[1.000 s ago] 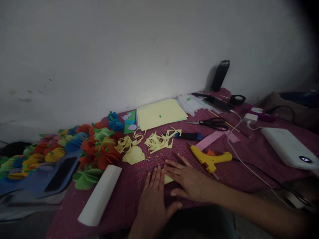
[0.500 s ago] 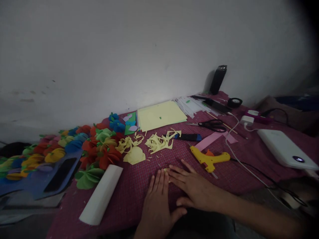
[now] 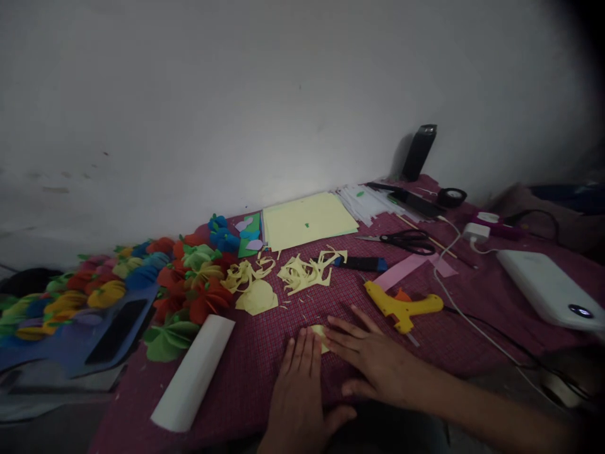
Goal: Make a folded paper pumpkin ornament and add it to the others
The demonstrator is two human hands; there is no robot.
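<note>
A small pale yellow paper piece (image 3: 320, 337) lies on the checked cloth, partly hidden beneath my fingers. My left hand (image 3: 299, 384) rests flat over its left side, fingers stretched out and the thumb apart. From the right, my right hand (image 3: 373, 356) lies flat with spread fingertips on the same paper. Beyond my fingers are cut yellow paper scraps (image 3: 305, 272) and a rounded stack of yellow paper cutouts (image 3: 258, 296). A yellow glue gun (image 3: 401, 307) lies to the right of my right hand.
Colourful paper pumpkins (image 3: 193, 277) crowd the left side, near a white paper roll (image 3: 193, 375). Toward the back are yellow sheets (image 3: 309, 221), scissors (image 3: 409, 241) and a blue-black cutter (image 3: 362, 263). A white power bank (image 3: 548, 287) and cables occupy the right.
My right hand has shifted slightly right, away from the left fingers, so more of the yellow paper shows between them. The camera view has moved a little.
</note>
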